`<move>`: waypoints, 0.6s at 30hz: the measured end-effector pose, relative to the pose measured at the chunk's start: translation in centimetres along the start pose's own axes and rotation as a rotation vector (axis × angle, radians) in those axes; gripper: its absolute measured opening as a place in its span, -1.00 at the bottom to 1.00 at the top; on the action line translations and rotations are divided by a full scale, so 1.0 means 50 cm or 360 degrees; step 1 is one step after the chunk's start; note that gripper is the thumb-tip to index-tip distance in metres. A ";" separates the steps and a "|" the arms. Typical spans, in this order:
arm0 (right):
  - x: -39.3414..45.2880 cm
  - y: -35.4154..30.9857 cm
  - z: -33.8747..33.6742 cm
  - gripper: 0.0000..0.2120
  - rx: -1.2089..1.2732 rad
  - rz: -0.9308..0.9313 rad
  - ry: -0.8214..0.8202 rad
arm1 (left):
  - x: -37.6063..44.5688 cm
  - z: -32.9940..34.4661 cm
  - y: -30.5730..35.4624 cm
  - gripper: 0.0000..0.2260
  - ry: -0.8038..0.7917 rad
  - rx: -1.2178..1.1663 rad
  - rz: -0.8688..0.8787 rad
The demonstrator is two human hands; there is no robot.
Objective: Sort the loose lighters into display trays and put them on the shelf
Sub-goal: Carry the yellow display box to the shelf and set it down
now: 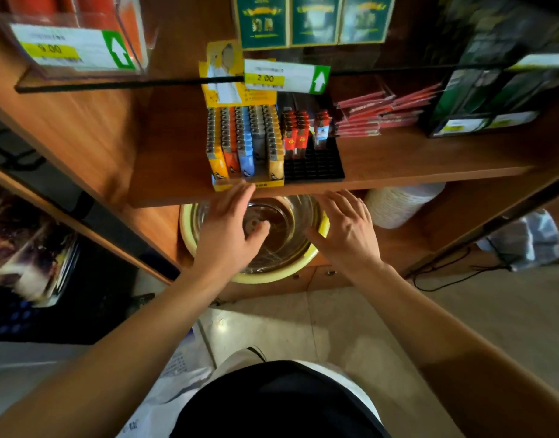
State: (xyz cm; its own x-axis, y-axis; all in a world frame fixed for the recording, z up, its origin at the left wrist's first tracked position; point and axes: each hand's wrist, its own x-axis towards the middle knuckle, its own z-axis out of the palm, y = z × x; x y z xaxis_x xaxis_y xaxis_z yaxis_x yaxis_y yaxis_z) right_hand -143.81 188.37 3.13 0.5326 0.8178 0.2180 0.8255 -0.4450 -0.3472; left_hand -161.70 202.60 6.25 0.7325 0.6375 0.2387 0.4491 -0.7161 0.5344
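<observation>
On the wooden shelf (pixel 398 159), a full yellow tray (pixel 245 147) sits at the front lip, with a sparse black tray (pixel 314 159) touching its right side. Left hand (pixel 227 229) and right hand (pixel 344 229) hover just below, fingers spread, holding nothing. A careless nudge could tip the yellow tray off the lip.

Warm, dim indoor light, seen through a wide-angle lens with motion blur.

The sharpest part is found at centre, where the lighters (pixel 245 139) and both hands are fairly crisp. Heavy smear is seen toward 10 and 2 o'clock, where the price tag (pixel 73 47) and dark boxes (pixel 493 90) are streaked. Straight shelf (pixel 398 172) edges are bent outward at the rim. A pale glare patch is shown on the floor (pixel 221 324) at 6 o'clock; deep shadow lies at 8 o'clock.
</observation>
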 end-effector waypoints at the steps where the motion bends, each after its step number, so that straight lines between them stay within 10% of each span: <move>1: -0.018 0.010 -0.011 -0.34 -0.0004 0.0024 -0.0014 | -0.003 0.013 0.024 -0.41 -0.0033 0.0007 0.0053; 18: -0.538 0.491 -0.375 -0.23 -0.0409 0.1009 0.0100 | -0.061 0.418 0.722 -0.40 -0.0603 0.0032 0.1050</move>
State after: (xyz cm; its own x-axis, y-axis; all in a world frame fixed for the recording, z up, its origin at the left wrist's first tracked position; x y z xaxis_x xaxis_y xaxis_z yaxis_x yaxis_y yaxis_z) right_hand -134.35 148.61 5.82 0.9308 0.3518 0.0991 0.3650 -0.9094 -0.1992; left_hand -137.05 168.87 7.86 0.9763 -0.0630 0.2071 -0.1363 -0.9222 0.3618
